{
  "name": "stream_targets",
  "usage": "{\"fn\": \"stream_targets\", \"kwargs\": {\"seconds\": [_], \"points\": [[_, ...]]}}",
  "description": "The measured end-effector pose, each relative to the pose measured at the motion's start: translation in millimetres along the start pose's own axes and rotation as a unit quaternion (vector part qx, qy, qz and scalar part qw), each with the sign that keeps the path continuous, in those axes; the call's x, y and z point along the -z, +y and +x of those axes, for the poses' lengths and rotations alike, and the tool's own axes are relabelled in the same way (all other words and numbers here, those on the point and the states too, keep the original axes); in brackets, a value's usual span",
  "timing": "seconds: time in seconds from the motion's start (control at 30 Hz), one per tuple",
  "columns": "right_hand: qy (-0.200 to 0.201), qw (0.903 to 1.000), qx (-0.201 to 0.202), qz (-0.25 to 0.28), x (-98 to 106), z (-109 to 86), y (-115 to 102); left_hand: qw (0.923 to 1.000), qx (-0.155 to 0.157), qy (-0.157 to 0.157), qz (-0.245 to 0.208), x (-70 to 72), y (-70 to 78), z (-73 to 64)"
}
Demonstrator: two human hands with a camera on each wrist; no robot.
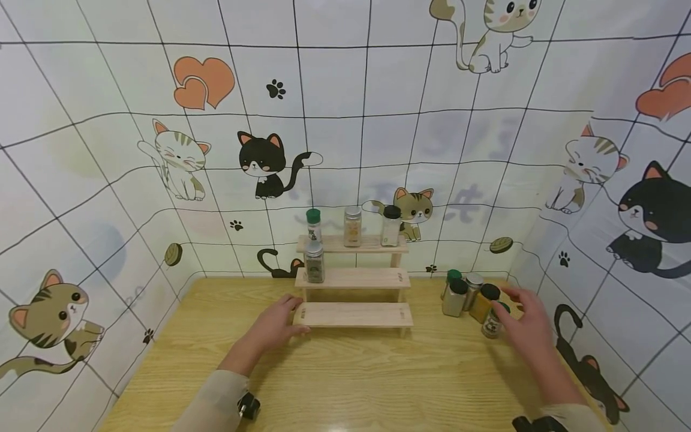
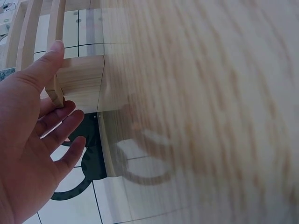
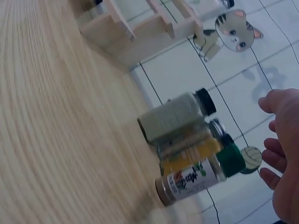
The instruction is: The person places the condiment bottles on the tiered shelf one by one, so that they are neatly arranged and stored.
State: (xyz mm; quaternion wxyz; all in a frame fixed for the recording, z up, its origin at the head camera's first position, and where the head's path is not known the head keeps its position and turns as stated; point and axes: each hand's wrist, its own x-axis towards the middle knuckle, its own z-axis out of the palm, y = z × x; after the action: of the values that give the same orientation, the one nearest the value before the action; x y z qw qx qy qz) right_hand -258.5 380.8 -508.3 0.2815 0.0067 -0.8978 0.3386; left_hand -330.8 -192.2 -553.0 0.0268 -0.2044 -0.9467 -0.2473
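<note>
A three-tier wooden spice rack (image 1: 353,314) stands at the back middle of the table. My left hand (image 1: 276,324) grips the left end of its lowest board (image 2: 55,91), thumb on one side and fingers on the other. At the right, my right hand (image 1: 528,324) reaches over a cluster of spice jars, fingers spread and holding nothing. Nearest to it is a green-capped jar (image 3: 191,179) with a white label. Beside that stand a black-capped jar of yellow spice (image 1: 484,305), a black-capped pale jar (image 3: 173,116), a silver-capped jar (image 1: 472,288) and another green-capped jar (image 1: 451,279).
On the top tier stand a green-capped jar (image 1: 314,223), a silver-capped jar (image 1: 352,227) and a black-capped jar (image 1: 391,227). The middle tier holds a silver-capped jar (image 1: 315,264) at its left end. Cat-print cloth walls (image 1: 335,138) enclose the wooden table (image 1: 367,384).
</note>
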Motion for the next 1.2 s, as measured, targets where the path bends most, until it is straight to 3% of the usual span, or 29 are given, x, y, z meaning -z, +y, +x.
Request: {"fn": "stream_targets", "kwargs": {"seconds": [0.27, 0.63, 0.87, 1.2], "points": [[-0.041, 0.9990, -0.020, 0.004, 4, -7.7, 18, 1.0000, 0.007, -0.003, 0.002, 0.3, -0.7, -0.8], [-0.070, 0.9942, -0.069, 0.044, -12, -6.8, 37, 1.0000, 0.005, -0.006, -0.003, 2.3, 1.8, -2.1], [-0.038, 0.9923, -0.107, 0.051, -15, -12.7, 37, 0.9999, 0.007, -0.007, -0.011, 2.2, 2.7, -1.5], [0.004, 0.9918, -0.066, 0.109, -22, -1.4, 1, 0.9999, 0.008, -0.006, -0.010, 1.0, 2.2, -0.9]]}}
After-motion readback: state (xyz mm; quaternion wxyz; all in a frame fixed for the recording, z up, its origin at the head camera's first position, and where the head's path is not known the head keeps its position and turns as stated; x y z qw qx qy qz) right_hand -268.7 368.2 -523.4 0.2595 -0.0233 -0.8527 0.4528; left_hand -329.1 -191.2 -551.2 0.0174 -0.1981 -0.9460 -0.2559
